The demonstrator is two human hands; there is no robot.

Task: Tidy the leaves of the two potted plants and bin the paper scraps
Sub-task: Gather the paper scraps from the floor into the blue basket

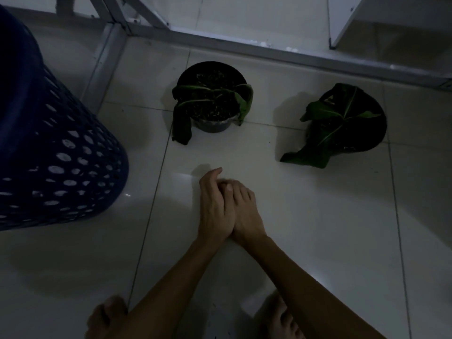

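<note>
White tiled floor (pixel 305 216): my left hand (pixel 212 206) and right hand (pixel 244 214) pressed together, fingers closed; contents, cannot tell. Two potted plants, left pot (pixel 210 99) and right pot (pixel 352 121), ahead; blue basket (pixel 56 152) far left. Risk: dim light hides scraps; limp leaves tear.
</note>
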